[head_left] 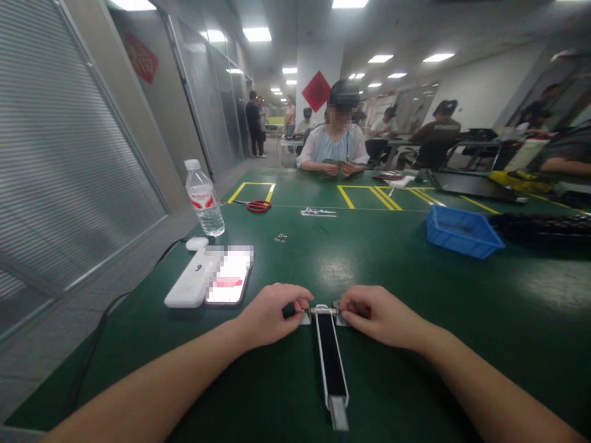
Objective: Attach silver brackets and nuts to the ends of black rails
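In the head view, a long narrow part (331, 357) with a black face and a white frame lies on the green table, pointing toward me. A flat grey metal tab (339, 413) sticks out at its near end. Across its far end runs a metal crosspiece (323, 311) with a small metal plate on either side. My left hand (272, 314) pinches the left plate (305, 319) between thumb and fingers. On the other side, my right hand (381, 317) is closed in a pinch on the right plate (340, 319). My fingertips partly cover both plates.
Several small metal rings (281, 238) lie beyond my hands, near thin white strips (318, 213) and red-handled scissors (258, 206). On the left stand a water bottle (203, 200), a white box-like device (187, 283) and a phone (231, 280). A blue bin (462, 246) sits right; a person (335, 144) sits opposite.
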`<state>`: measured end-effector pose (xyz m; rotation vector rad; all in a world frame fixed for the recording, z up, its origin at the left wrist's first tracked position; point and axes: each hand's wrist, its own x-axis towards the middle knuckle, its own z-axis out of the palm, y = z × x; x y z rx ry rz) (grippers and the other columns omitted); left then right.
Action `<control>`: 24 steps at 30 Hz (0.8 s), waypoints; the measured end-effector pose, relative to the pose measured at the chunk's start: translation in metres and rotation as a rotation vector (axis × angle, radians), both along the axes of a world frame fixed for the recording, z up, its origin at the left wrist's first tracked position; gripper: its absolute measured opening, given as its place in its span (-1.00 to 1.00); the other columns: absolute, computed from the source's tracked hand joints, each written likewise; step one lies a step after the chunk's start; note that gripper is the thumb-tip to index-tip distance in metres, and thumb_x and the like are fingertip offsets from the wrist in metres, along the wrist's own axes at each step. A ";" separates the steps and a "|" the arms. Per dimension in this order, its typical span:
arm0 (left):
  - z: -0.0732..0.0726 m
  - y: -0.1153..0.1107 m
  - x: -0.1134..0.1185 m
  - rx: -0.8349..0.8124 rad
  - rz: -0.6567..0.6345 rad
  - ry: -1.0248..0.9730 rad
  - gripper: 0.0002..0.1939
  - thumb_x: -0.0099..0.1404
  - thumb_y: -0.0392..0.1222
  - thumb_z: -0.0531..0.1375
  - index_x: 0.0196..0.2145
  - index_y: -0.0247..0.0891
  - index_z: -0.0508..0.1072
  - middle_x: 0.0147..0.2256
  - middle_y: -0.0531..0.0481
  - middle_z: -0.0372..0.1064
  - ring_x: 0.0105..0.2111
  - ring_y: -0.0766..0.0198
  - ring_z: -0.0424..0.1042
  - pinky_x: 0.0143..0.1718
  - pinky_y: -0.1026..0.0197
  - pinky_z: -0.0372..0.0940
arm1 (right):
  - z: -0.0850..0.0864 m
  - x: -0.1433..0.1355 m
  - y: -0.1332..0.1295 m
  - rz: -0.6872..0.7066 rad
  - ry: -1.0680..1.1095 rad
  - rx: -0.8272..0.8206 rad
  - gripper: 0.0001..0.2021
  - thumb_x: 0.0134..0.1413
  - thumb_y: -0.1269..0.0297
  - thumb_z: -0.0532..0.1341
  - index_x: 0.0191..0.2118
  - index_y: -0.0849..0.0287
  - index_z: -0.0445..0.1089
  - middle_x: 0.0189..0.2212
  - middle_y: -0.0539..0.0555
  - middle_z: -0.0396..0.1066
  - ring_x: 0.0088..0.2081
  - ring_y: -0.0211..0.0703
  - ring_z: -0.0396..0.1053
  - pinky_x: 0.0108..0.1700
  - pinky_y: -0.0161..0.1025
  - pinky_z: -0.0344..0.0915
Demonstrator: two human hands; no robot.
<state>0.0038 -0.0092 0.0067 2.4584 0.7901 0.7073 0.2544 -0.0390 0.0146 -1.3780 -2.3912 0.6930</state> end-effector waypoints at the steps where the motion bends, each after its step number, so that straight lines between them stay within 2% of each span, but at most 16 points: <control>1: 0.000 0.000 0.000 -0.005 0.001 -0.001 -0.73 0.11 -0.43 0.18 -0.21 -0.25 0.42 -0.34 0.06 0.50 -0.36 0.31 0.47 -0.18 0.21 0.31 | -0.001 0.000 0.000 0.003 0.000 -0.001 -0.93 0.08 0.41 0.17 -0.35 0.20 0.40 -0.50 -0.03 0.29 -0.48 -0.33 0.21 -0.41 -0.37 0.11; 14: -0.001 0.000 0.000 -0.051 -0.029 -0.065 -0.78 0.18 -0.40 0.12 -0.20 -0.31 0.42 -0.34 0.00 0.46 -0.37 0.31 0.43 -0.24 0.23 0.33 | -0.004 -0.002 0.001 0.014 0.034 -0.021 -0.94 0.13 0.37 0.17 -0.31 0.19 0.39 -0.49 -0.05 0.27 -0.48 -0.32 0.21 -0.41 -0.36 0.12; 17: 0.001 0.001 -0.001 -0.048 0.003 0.001 -0.78 0.18 -0.39 0.14 -0.19 -0.30 0.43 -0.31 -0.02 0.42 -0.34 0.29 0.40 -0.23 0.20 0.30 | -0.004 -0.003 0.000 0.010 0.038 -0.031 -0.95 0.13 0.39 0.18 -0.32 0.19 0.39 -0.50 -0.06 0.27 -0.48 -0.33 0.21 -0.41 -0.37 0.11; 21: 0.005 0.000 -0.001 0.020 0.060 0.135 -0.83 0.22 -0.32 0.17 -0.21 -0.26 0.46 -0.19 -0.06 0.39 -0.19 0.18 0.38 -0.14 0.08 0.22 | -0.004 -0.003 0.000 0.014 0.038 -0.033 -0.96 0.12 0.41 0.18 -0.33 0.20 0.38 -0.51 -0.06 0.26 -0.48 -0.33 0.20 -0.42 -0.37 0.09; 24: 0.009 -0.001 -0.001 0.073 0.072 0.223 -0.88 0.25 -0.27 0.17 -0.27 -0.23 0.49 -0.19 -0.05 0.38 -0.15 0.14 0.35 -0.14 0.06 0.15 | -0.003 -0.003 0.000 0.007 0.034 -0.033 -0.96 0.12 0.41 0.18 -0.33 0.20 0.38 -0.51 -0.06 0.26 -0.49 -0.34 0.20 -0.43 -0.38 0.08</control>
